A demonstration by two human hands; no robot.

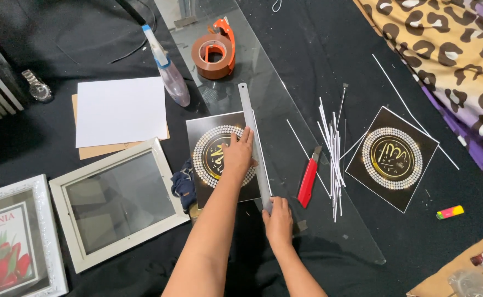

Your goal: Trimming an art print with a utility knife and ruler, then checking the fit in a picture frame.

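Observation:
My left hand (237, 152) presses flat on a black print with a gold and white round emblem (211, 157), fingertips against a long metal ruler (252, 135) laid along the print's right edge. My right hand (277, 217) grips the near end of that ruler. Print and ruler lie on a clear glass sheet (285, 93) over black cloth. A red utility knife (308, 179) rests on the glass just right of the ruler, untouched.
A second emblem print (393, 158) and a bundle of thin white strips (332, 159) lie to the right. A tape dispenser (215, 50), a spray bottle (167, 69), white paper (121, 110), two white picture frames (117, 201), a wristwatch (37, 88) and a small lighter (450, 212) surround the work.

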